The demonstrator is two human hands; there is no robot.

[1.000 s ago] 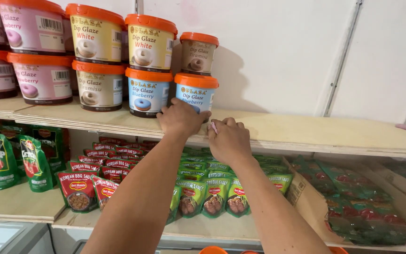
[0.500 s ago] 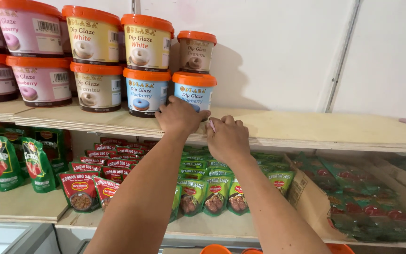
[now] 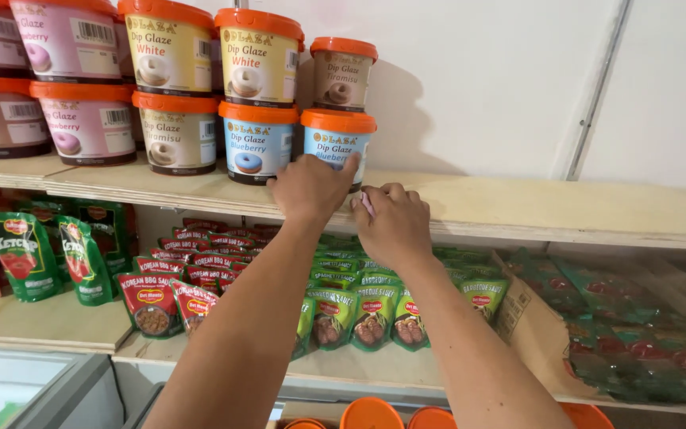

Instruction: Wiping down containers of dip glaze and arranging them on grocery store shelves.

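Observation:
My left hand (image 3: 310, 187) reaches up to the upper wooden shelf (image 3: 533, 208) and lies around the lower front of a small blue tub with an orange lid (image 3: 335, 141), thumb up along its side. Just right of it, my right hand (image 3: 395, 224) rests at the shelf's front edge with its fingers curled. A small pale pink strip (image 3: 367, 204) is pinched between its fingertips, mostly hidden. Another small brown tub with an orange lid (image 3: 343, 73) is stacked on the blue one.
Larger orange-lidded tubs (image 3: 200, 87) are stacked in two layers to the left. The lower shelf holds red sauce pouches (image 3: 152, 298), green pouches (image 3: 359, 314), ketchup pouches (image 3: 25, 254) and a cardboard tray of dark green packets (image 3: 637, 334). Orange lids (image 3: 371, 415) show at the bottom.
Both hands stay at the shelf edge by the blue tub. My right hand has edged a little closer to my left hand.

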